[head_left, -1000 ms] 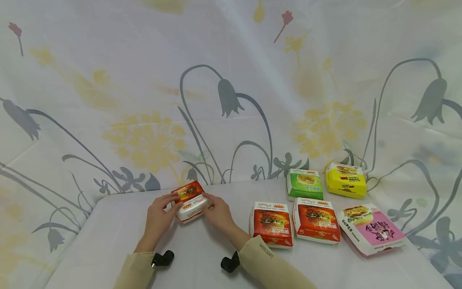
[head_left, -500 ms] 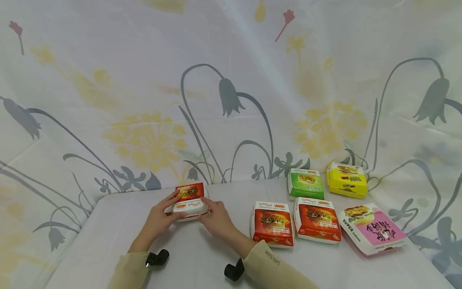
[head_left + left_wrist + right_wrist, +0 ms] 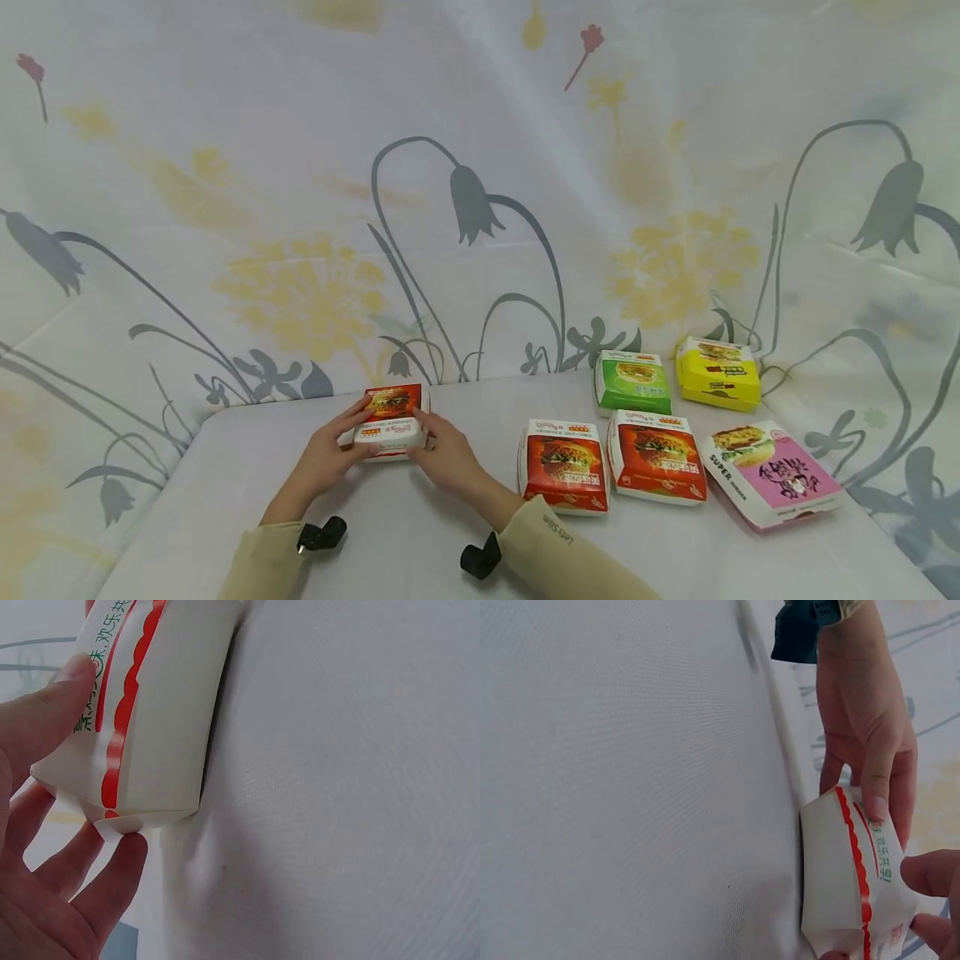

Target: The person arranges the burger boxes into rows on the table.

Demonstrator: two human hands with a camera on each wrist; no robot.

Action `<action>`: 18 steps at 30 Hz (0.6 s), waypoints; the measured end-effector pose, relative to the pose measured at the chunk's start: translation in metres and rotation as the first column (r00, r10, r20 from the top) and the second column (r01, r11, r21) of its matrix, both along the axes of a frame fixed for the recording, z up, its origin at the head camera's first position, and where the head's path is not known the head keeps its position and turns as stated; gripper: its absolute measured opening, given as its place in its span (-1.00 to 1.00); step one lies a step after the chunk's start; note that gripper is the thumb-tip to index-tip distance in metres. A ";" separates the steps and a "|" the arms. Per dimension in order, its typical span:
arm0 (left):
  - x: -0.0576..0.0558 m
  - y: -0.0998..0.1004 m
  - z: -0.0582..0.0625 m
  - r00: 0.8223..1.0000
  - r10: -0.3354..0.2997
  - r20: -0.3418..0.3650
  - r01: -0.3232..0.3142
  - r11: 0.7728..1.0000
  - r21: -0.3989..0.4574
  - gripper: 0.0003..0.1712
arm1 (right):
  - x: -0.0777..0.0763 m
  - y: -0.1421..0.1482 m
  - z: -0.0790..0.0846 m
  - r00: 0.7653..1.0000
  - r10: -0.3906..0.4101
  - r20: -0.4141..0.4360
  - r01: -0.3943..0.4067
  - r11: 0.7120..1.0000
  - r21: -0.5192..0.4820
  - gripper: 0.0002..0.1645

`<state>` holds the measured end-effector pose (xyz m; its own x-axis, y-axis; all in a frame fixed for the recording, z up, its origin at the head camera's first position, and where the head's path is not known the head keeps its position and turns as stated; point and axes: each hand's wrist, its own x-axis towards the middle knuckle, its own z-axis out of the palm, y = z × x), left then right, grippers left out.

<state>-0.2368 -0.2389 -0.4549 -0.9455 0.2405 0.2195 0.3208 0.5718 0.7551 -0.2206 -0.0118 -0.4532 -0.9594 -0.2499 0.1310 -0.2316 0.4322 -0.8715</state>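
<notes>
Both hands hold a small red-and-white burger box (image 3: 392, 403) at the back left of the table, one hand at each side. My left hand (image 3: 327, 457) grips its left end. In the left wrist view the thumb lies on the box's (image 3: 165, 712) printed sloping face, and the fingertips are at its end flap. My right hand (image 3: 453, 460) grips the right end, with its thumb near the front corner. In the right wrist view the box (image 3: 832, 862) shows a white side with a red scalloped stripe, its base close along the white cloth.
To the right lie two red burger boxes (image 3: 566, 467) (image 3: 658, 458) side by side. A pink box (image 3: 795, 479) is beside them. Behind stand a green box (image 3: 635, 383) and a yellow box (image 3: 720, 373). A flower-printed curtain (image 3: 480, 275) hangs along the table's back edge.
The held burger box has turned from a slant to nearly square with the table's back edge and looks lower. Both hands moved with it, still gripping. The other boxes stayed put.
</notes>
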 end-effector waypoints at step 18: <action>0.001 0.001 0.000 0.999 0.022 0.031 -0.022 1.000 0.012 -0.34 | 0.003 0.006 0.010 1.000 0.006 0.031 -0.006 1.000 0.019 -0.33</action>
<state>-0.2360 -0.2377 -0.4548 -0.9569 0.2169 0.1932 0.2847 0.5694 0.7712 -0.2181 -0.0058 -0.4429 -0.9614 -0.2578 0.0966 -0.2073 0.4473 -0.8700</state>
